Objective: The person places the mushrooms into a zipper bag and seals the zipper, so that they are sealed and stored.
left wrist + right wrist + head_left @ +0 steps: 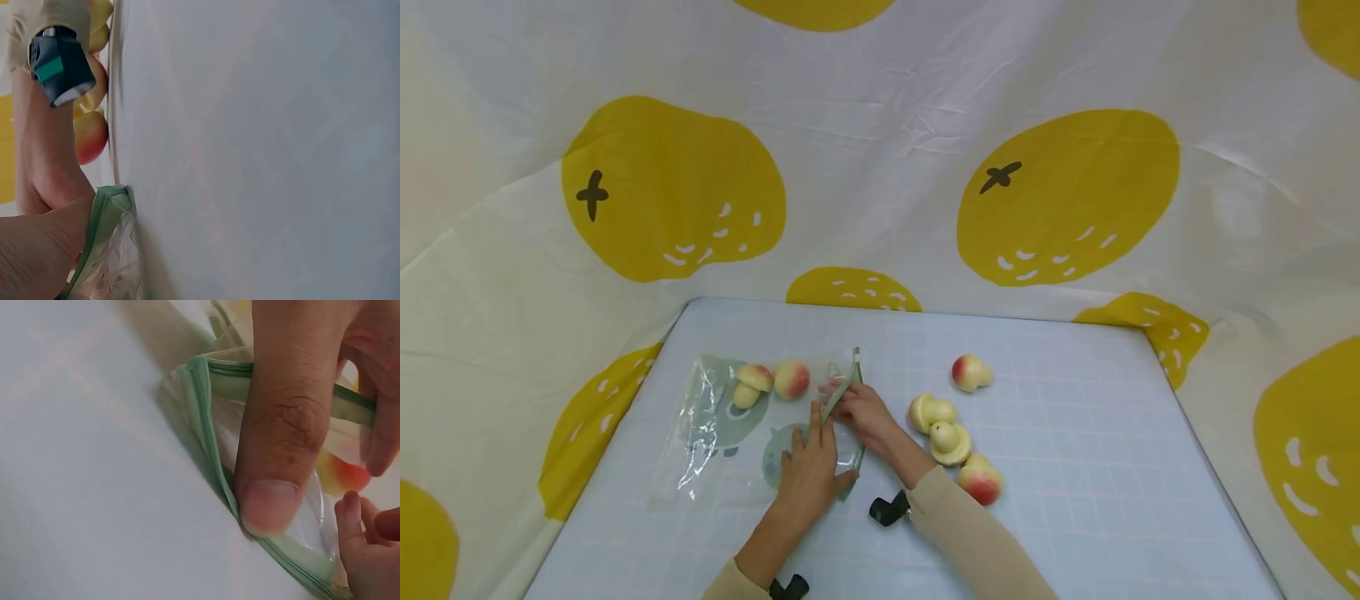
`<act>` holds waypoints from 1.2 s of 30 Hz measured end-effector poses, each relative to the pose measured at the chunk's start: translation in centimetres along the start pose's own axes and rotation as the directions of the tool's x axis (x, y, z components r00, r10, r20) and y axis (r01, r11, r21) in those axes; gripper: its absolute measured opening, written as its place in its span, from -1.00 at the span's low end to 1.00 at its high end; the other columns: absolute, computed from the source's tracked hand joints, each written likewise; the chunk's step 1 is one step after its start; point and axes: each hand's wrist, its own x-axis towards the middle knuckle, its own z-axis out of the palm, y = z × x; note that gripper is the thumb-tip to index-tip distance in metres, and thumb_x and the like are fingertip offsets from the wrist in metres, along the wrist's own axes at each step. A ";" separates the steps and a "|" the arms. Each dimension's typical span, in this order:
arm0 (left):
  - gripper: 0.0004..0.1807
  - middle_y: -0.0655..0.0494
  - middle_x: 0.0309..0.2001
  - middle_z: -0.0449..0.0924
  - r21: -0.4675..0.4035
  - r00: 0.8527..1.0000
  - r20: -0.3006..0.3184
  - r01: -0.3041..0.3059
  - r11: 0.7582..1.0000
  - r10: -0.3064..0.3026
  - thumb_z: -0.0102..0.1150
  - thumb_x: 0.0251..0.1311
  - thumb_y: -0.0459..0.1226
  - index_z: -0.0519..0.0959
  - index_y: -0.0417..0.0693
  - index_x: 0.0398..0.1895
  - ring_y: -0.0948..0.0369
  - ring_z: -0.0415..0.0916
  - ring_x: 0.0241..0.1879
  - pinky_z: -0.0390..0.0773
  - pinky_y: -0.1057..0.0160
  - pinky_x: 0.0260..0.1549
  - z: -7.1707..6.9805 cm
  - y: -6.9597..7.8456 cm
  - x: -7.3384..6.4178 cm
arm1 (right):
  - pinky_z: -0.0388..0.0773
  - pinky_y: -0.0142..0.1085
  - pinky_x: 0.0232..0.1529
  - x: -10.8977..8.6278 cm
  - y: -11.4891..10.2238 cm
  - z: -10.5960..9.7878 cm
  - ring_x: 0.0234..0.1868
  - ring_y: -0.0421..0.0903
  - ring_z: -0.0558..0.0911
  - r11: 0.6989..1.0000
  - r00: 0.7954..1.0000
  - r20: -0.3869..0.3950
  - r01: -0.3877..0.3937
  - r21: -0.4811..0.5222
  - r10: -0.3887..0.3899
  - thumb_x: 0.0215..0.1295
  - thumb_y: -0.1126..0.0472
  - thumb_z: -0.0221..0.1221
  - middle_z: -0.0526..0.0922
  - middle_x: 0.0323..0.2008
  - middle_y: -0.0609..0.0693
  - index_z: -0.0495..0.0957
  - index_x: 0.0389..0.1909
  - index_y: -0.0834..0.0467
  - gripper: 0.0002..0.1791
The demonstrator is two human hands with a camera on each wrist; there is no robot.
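On the left half of the tabletop [1097, 517] lies a clear zip bag [718, 479] with a green strip [202, 394] along its mouth. Two mushroom-shaped pieces [752, 385] show through the plastic, so I judge them to be inside. The left hand [808, 467] rests on the bag, its fingers apart and rather straight, the thumb on the lower edge of the mouth. The right hand [867, 417] has its fingertips at the parted mouth, partly behind the plastic; whether they are clamped on something, I cannot tell. Four other pieces [972, 373] lie outside, at the right. It seems to me that the step in hand is filling the bag. The next move calls, I think, for drawing the right fingers out gently, without dragging the strip, before taking another piece.
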 end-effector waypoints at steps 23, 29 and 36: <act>0.12 -0.36 0.52 -0.05 0.002 0.999 0.040 0.036 0.999 -0.036 0.59 -0.10 0.02 0.24 -0.46 0.40 -0.48 0.26 0.22 0.41 -0.47 -0.11 0.0 -0.2 0.3 | 0.59 -0.15 0.04 -7.3 -5.7 -1.6 0.13 0.32 0.54 0.946 0.985 -0.023 0.157 -0.285 -0.170 0.42 0.41 0.10 0.50 0.13 0.45 0.31 0.33 0.45 -0.51; 0.12 -0.35 0.52 -0.05 0.000 0.998 0.040 0.039 0.999 -0.039 0.60 -0.10 0.01 0.23 -0.45 0.40 -0.47 0.25 0.23 0.41 -0.47 -0.10 0.0 0.1 0.3 | 0.59 -0.20 0.03 -9.3 -7.3 -2.4 0.12 0.29 0.56 0.924 0.981 -0.022 0.175 -0.341 -0.194 0.42 0.36 0.16 0.56 0.11 0.35 0.38 0.31 0.37 -0.52; 0.13 -0.34 0.53 -0.06 -0.001 0.998 0.044 0.047 0.999 -0.047 0.60 -0.09 0.00 0.21 -0.44 0.42 -0.46 0.25 0.24 0.41 -0.46 -0.08 0.0 0.4 0.2 | 0.57 -0.24 0.05 -11.1 -8.8 -3.9 0.09 0.12 0.61 0.914 0.977 -0.038 0.183 -0.363 -0.211 0.41 0.32 0.20 0.58 0.11 0.25 0.40 0.32 0.31 -0.51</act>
